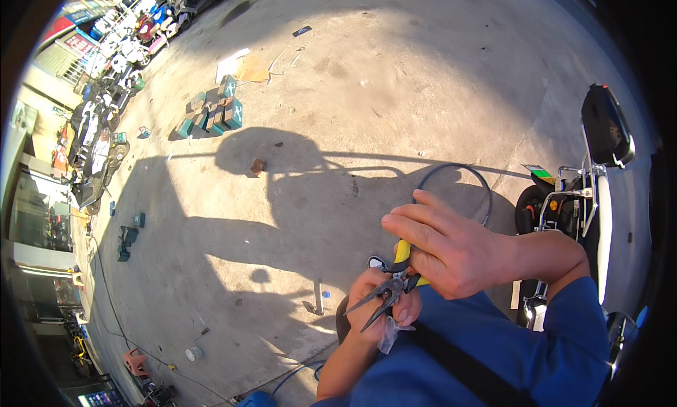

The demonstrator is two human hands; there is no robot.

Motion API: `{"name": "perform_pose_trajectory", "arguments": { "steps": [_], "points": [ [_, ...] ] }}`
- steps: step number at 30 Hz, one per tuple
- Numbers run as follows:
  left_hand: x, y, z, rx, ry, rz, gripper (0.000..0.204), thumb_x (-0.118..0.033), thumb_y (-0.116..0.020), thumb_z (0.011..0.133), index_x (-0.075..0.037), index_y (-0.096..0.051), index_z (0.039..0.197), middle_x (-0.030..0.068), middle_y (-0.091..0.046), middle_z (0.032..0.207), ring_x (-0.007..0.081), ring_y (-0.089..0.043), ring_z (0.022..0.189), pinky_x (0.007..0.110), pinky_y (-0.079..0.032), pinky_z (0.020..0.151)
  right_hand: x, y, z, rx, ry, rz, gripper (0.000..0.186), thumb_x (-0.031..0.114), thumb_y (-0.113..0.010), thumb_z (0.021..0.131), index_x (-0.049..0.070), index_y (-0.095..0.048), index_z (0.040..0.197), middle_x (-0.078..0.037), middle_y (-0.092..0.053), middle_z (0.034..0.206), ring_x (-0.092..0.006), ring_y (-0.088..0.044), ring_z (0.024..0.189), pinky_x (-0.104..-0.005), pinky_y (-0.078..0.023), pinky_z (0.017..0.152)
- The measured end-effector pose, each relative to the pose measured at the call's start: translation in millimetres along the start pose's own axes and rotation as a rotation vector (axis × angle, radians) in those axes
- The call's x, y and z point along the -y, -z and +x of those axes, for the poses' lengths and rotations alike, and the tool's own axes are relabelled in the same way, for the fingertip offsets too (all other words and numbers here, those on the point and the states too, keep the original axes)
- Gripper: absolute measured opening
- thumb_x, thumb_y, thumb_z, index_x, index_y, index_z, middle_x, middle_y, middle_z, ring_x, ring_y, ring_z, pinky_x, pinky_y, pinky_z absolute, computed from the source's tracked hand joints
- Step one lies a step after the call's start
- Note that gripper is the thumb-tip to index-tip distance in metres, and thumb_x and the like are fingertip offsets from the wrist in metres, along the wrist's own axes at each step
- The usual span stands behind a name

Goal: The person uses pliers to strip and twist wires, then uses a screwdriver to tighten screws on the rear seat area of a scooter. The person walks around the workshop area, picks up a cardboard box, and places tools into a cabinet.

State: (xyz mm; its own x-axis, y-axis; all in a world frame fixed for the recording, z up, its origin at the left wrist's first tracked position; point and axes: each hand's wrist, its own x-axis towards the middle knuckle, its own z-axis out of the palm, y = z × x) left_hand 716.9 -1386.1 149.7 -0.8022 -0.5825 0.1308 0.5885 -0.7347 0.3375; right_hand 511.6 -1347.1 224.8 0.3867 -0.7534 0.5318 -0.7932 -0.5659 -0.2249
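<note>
Needle-nose pliers [390, 288] with yellow and black handles are held in my right hand [455, 248], its fingers wrapped round the grips. Their jaws point down and left, slightly parted, over my left hand [367, 288]. That hand is closed, and a small clear plastic bag [390, 334] sticks out below its thumb. A small black and silver piece [378, 263] shows just above the left fingers; whether they grip it is hidden. Behind my right hand a dark cable [465, 166] makes a wide loop; the hand hides its ends.
Several green and brown boxes [220, 112] stand ahead on the concrete, with flat cardboard [252, 69] beyond. A motorcycle or scooter [564, 202] is close on my right. Parked two-wheelers [99, 139] line the left. A red-brown stool [135, 362] and a small tin [193, 353] are lower left.
</note>
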Motion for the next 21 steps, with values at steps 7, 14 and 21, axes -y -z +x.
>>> {"name": "perform_pose_trajectory", "arguments": {
  "steps": [7,14,21],
  "points": [
    [-51.4,23.9,83.1,0.010,0.107,-0.027,0.025,-0.025,-0.050,0.110,-0.003,-0.054,0.099,0.0145,-0.055,0.065,0.0245,-0.055,0.058,0.035,-0.044,0.052,-65.7,-14.1,48.3,-0.051,-0.072,-0.112,0.021,0.015,-0.066,0.066,-0.004,-0.057,0.072,-0.025,-0.062,0.110,-0.0363,-0.062,0.101,-0.0501,-0.053,0.088],
    [-81.2,52.6,197.8,0.021,0.151,0.054,0.025,-0.025,-0.053,0.109,-0.002,-0.054,0.101,0.0150,-0.056,0.070,0.0244,-0.055,0.060,0.035,-0.044,0.053,-182.2,-33.7,74.7,-0.218,-0.099,-0.020,0.025,0.015,-0.070,0.071,-0.002,-0.056,0.081,-0.026,-0.063,0.113,-0.0369,-0.063,0.097,-0.0451,-0.054,0.079],
    [-89.3,73.3,366.4,0.038,0.161,0.110,0.028,-0.028,-0.053,0.109,-0.001,-0.054,0.101,0.0150,-0.057,0.070,0.0242,-0.055,0.061,0.035,-0.044,0.055,-335.3,-12.6,106.3,-0.277,-0.128,-0.024,0.040,0.007,-0.070,0.079,-0.009,-0.058,0.113,-0.030,-0.063,0.118,-0.0394,-0.064,0.097,-0.0492,-0.055,0.079]
  ]
}}
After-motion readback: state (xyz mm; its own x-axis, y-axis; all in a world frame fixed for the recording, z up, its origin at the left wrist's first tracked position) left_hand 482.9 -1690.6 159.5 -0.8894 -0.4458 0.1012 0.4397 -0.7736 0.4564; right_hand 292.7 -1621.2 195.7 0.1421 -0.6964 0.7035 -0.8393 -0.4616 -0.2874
